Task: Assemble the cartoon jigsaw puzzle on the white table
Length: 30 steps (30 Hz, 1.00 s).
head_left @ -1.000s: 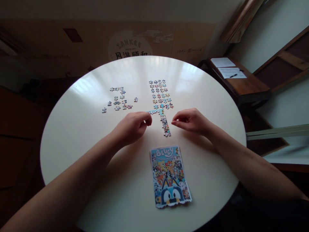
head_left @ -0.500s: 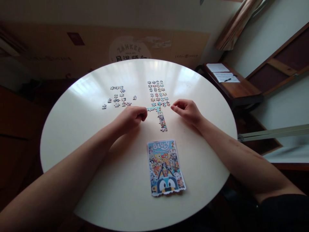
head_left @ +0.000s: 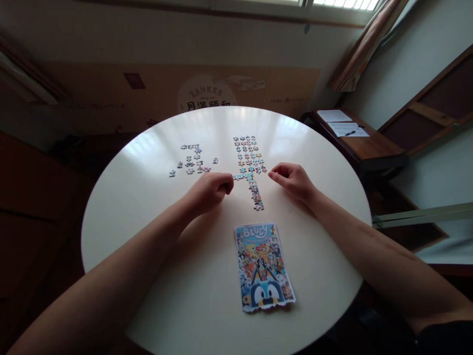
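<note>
My left hand rests on the white round table with its fingers curled, beside the left end of a joined puzzle strip. Whether a piece is under those fingers is hidden. My right hand is closed in a loose pinch at the right of the loose puzzle pieces, which lie in rows above the strip. What its fingertips hold, if anything, is too small to tell. Further left lies a scattered group of pieces. A colourful picture sheet lies nearer to me.
Beyond the table's right edge stands a brown wooden side table with paper sheets and a pen on it. A large cardboard panel with printed lettering is behind the round table.
The camera view has tilted up, so the table and both hands appear lower and slightly further right. Both hands keep nearly the same pose and place by the pieces.
</note>
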Tool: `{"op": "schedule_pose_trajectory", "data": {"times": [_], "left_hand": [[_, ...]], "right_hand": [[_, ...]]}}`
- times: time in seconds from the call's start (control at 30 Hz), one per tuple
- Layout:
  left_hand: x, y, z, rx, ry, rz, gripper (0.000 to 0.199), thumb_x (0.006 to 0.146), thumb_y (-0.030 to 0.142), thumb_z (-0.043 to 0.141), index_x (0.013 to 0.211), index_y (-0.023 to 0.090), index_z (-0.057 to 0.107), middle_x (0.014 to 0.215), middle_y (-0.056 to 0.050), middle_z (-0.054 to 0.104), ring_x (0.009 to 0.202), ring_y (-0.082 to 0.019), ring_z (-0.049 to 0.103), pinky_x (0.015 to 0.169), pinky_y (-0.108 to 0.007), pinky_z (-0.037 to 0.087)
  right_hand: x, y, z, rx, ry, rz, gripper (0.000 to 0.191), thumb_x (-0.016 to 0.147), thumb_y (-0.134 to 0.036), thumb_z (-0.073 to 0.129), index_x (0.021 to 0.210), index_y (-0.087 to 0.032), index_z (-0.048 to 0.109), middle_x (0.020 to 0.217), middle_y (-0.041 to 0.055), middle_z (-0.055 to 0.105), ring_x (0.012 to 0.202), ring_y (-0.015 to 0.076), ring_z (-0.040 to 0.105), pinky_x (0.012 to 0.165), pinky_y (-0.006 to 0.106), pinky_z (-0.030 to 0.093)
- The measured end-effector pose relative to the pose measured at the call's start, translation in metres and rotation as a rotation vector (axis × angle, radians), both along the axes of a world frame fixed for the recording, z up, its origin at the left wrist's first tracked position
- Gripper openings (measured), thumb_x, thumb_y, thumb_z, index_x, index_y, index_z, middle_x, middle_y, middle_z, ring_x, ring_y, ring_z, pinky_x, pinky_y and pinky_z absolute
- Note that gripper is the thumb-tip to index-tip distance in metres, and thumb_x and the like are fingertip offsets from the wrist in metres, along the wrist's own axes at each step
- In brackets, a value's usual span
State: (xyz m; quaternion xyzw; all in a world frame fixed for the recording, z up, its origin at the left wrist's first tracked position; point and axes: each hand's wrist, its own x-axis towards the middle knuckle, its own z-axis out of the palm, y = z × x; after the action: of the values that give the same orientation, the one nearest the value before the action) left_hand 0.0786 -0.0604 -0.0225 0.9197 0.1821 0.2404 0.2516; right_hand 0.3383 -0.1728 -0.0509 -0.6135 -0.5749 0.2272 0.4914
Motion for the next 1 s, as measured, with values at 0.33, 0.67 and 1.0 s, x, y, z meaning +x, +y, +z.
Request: {"op": "schedule_pose_trajectory", "data": {"times": [0.33,0.67,1.0], "left_hand": [[-0.001,-0.002,0.002,-0.010,0.003,-0.011,0.023,0.066,0.001,0.042,0.062,0.017,0.057,0.059,0.004,0.057,0.057,-0.011,0.052,0.059,-0.022,0.039],[-0.003,-0.005,0.005,-0.015,-0.008,-0.034,0.022,0.067,0.001,0.042,0.063,0.018,0.056,0.060,0.004,0.057,0.057,-0.010,0.051,0.059,-0.021,0.039],[-0.005,-0.016,0.009,-0.159,0.065,-0.051,0.024,0.065,-0.001,0.041,0.065,0.018,0.055,0.065,0.002,0.059,0.060,-0.011,0.051,0.060,-0.022,0.038]], "right_hand": [[-0.005,-0.007,0.005,0.014,0.059,0.028,0.024,0.086,-0.040,0.072,0.079,-0.018,0.070,0.062,-0.0024,0.052,0.055,0.0099,0.039,0.051,0.028,0.028],[-0.014,-0.014,0.013,0.101,0.052,0.003,0.018,0.088,-0.035,0.071,0.079,-0.019,0.069,0.062,-0.0020,0.054,0.055,0.0100,0.042,0.049,0.028,0.030],[-0.025,-0.029,0.026,0.125,-0.083,0.040,0.014,0.091,-0.030,0.069,0.081,-0.020,0.069,0.067,0.0013,0.064,0.058,0.0127,0.054,0.052,0.027,0.040]]}}
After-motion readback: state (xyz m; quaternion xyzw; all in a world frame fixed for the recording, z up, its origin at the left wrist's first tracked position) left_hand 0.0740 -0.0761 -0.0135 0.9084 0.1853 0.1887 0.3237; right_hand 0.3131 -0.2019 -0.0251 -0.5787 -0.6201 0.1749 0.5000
